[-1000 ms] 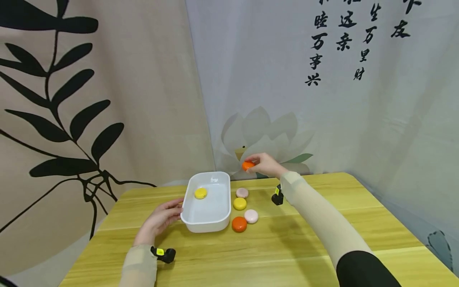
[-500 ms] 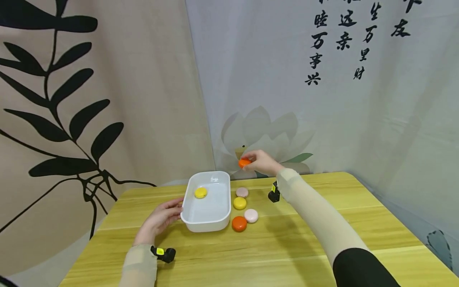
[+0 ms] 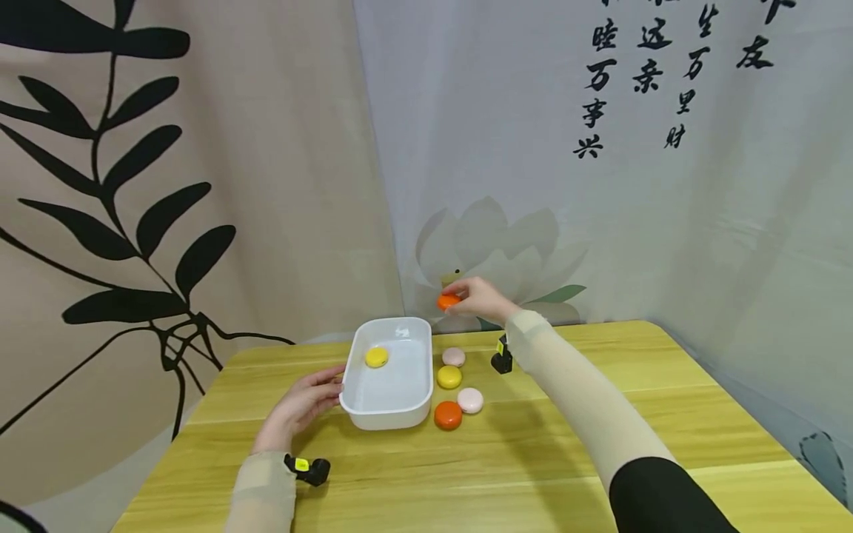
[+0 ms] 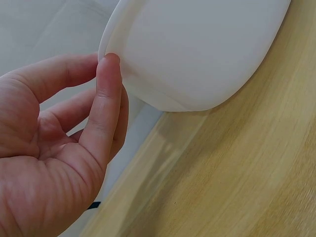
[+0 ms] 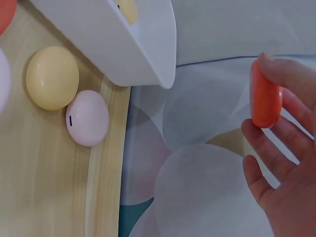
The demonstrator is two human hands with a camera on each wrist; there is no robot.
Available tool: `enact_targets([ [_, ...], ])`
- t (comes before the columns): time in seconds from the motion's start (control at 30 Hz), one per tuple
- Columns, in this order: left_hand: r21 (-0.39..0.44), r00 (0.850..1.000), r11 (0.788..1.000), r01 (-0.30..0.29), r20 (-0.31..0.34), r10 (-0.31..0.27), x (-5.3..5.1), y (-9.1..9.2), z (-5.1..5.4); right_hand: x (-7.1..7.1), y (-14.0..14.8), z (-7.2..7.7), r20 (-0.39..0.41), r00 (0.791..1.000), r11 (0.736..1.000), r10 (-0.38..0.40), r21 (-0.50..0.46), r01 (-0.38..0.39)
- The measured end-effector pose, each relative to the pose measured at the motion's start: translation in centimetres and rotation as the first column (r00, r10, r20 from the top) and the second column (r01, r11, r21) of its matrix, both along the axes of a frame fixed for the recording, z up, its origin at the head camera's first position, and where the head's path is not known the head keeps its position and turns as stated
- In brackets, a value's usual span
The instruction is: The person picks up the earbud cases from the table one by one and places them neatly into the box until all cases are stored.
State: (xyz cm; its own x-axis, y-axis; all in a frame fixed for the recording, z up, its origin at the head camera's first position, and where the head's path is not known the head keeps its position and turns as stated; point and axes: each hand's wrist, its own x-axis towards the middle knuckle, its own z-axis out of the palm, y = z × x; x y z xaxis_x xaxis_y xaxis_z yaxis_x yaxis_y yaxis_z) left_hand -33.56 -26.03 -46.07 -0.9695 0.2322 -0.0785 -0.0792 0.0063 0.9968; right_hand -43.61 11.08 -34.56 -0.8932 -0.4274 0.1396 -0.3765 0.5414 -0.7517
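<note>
Orange disc (image 5: 265,98) pinched in our right hand (image 3: 483,298)
Our left hand (image 3: 303,405) pinches the white tub (image 3: 398,389); one yellow disc (image 3: 376,357) lies inside.

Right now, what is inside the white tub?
One yellow disc shows inside the white tub, resting left of its middle. The patch beneath the disc is covered, and so is whatever is under the tub; neither can be seen.

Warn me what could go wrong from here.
Your right grip pinches a glossy orange disc in the air, so it might slip and fall. Your left grip holds the white tray at one side, so a push might slide it into the yellow disc beside it.
</note>
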Motion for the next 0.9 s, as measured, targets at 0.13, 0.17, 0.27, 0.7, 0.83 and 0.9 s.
enact_targets([
  [0.13,-0.008,1.0,1.0,-0.005,0.006,0.005,0.1,0.0,-0.1,-0.1,-0.8,-0.1,-0.015,1.0,1.0,-0.002,0.014,0.003],
  [0.17,-0.01,1.0,1.0,-0.005,0.007,0.005,0.1,0.0,-0.1,-0.1,-1.0,-0.1,-0.02,1.0,1.0,0.0,0.014,0.001],
  [0.27,-0.014,1.0,1.0,-0.001,0.007,0.001,0.1,0.0,-0.1,-0.5,-1.6,-0.1,-0.035,0.999,1.0,0.008,0.01,-0.008],
  [0.7,-0.014,1.0,1.0,-0.003,-0.002,0.003,-0.1,0.1,-0.2,-0.8,-3.8,-0.4,-0.016,0.999,0.999,0.044,0.031,-0.043],
  [0.83,-0.003,1.0,1.0,0.011,-0.009,-0.011,-0.2,0.0,-0.1,-0.8,-4.2,-0.2,0.01,1.0,1.0,0.021,-0.002,-0.021],
  [0.9,0.003,1.0,1.0,0.014,-0.008,-0.014,-0.2,0.0,0.0,-0.9,-4.3,-0.2,0.02,1.0,1.0,0.017,-0.02,-0.016],
])
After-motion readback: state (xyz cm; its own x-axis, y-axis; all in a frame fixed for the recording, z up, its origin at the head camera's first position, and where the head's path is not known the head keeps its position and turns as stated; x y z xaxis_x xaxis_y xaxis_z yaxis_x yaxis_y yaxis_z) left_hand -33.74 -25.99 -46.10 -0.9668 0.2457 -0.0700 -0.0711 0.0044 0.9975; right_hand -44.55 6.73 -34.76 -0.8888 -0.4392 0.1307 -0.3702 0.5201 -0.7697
